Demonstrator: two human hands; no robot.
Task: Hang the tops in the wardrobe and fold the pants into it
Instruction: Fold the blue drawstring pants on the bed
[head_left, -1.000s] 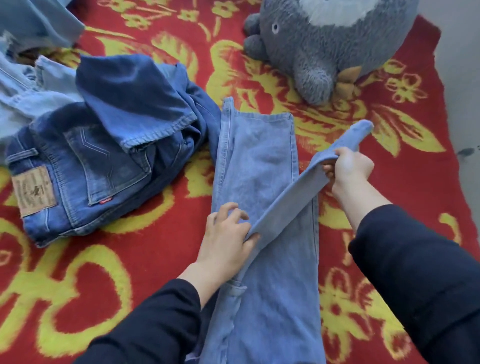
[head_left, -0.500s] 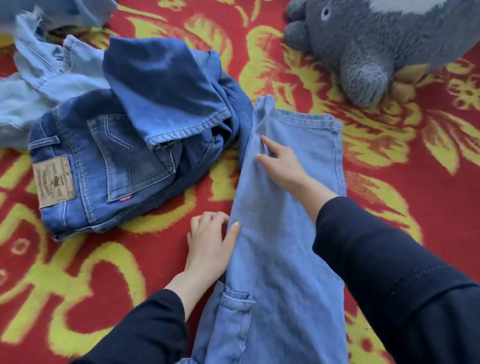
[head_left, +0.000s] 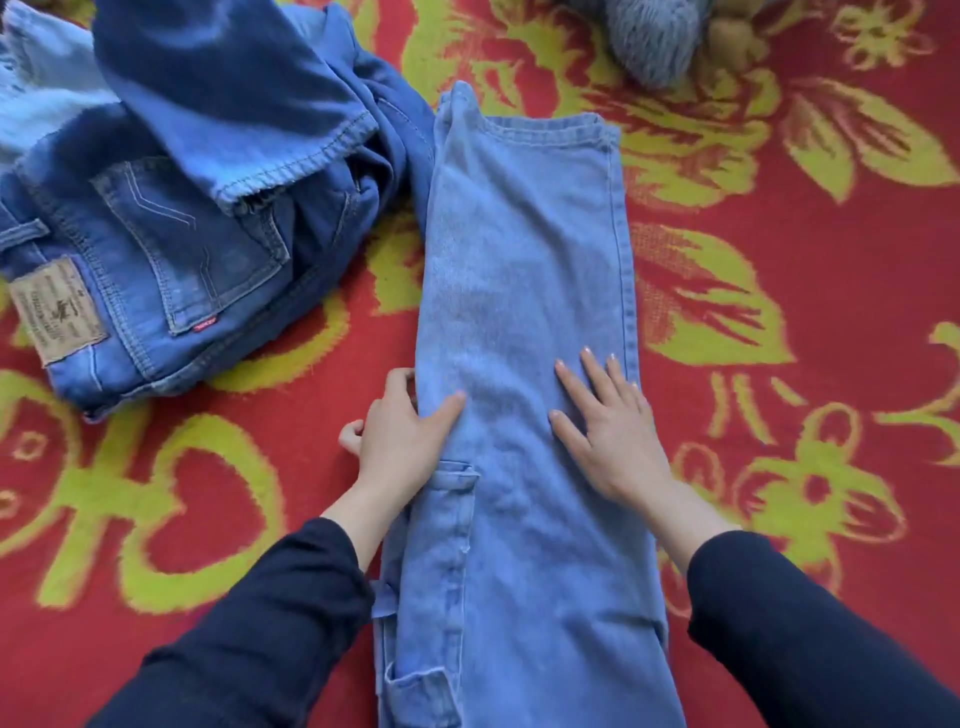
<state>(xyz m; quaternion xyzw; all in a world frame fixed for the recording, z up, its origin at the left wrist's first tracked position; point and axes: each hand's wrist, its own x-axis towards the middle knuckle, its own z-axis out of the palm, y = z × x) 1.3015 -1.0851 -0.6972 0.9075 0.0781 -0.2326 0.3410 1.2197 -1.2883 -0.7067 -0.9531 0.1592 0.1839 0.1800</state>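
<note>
The left hand (head_left: 400, 441) is closed on the left edge of the long light-blue denim pants (head_left: 519, 249). The right hand (head_left: 608, 431) is laid flat on them, fingers spread. The pants are stretched on a red blanket with yellow flowers (head_left: 841, 291), just beside crumpled dark-blue jeans (head_left: 208, 249).

Red blanket (head_left: 779, 322) with yellow-green flower and leaf pattern lying spread out flat, reaching past left grip (head_left: 400, 436) and right grip (head_left: 608, 436) to every frame edge. Grey plush toy (head_left: 649, 41) sitting on blanket well beyond right grip, cut off by top edge; only furry grey limb and tan foot (head_left: 732, 36) showing. Large leaf motif (head_left: 711, 291) showing near right grip, on its far outer side.
</note>
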